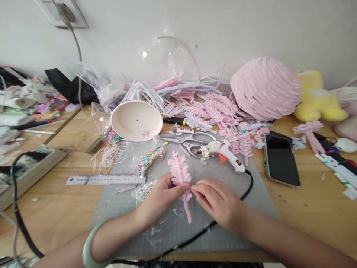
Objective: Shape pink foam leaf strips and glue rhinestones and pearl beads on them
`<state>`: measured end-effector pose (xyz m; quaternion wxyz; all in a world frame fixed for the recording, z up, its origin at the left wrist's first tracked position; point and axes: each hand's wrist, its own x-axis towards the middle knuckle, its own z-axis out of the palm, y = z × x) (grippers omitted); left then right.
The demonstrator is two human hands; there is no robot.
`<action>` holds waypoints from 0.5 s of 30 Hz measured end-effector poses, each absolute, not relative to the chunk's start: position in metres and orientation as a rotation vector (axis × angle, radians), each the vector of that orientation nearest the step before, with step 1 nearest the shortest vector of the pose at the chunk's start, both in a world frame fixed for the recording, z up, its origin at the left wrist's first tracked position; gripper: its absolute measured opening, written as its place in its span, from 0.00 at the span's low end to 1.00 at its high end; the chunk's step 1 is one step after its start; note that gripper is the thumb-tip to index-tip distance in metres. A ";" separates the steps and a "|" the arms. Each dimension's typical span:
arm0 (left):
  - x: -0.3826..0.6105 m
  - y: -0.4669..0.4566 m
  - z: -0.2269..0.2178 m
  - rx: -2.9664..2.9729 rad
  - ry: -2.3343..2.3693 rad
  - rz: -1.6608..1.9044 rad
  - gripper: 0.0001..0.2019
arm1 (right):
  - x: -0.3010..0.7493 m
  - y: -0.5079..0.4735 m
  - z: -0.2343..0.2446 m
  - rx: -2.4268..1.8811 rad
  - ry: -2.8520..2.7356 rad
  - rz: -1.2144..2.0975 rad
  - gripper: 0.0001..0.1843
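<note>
My left hand [170, 191] grips a pink pipe-cleaner feather [180, 169] over the grey cutting mat [223, 238]. A round pink gem sits at the feather's top, and its bare stem hangs down toward me. My right hand [220, 201] is closed in a pinch at the feather's right edge. Whether those fingertips hold the feather's edge or some small piece cannot be made out. Just beyond my hands lie a white hot glue gun [230, 154], silver scissors [192, 141] and a strip of coloured gems [150, 160]. A bag of pearl beads [143, 191] is beside my left wrist.
A metal ruler [106, 179] lies left, a phone [281, 160] right. Behind are a cream bowl [136, 117], several finished pink feathers [214, 108], a large pink wrapped ball [264, 89] and a yellow plush toy [315, 96]. The glue gun's black cord [195, 240] crosses the mat.
</note>
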<state>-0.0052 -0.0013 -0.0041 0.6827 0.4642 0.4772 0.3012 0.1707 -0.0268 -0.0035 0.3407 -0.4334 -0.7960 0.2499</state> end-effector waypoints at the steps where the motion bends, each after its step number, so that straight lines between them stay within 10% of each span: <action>1: -0.005 -0.002 -0.004 1.036 1.074 0.687 0.20 | 0.170 -0.026 -0.004 -1.147 -2.022 0.704 0.10; 15: -0.005 -0.002 -0.004 1.149 1.090 0.738 0.21 | 0.168 -0.018 0.001 -1.275 -1.435 1.546 0.10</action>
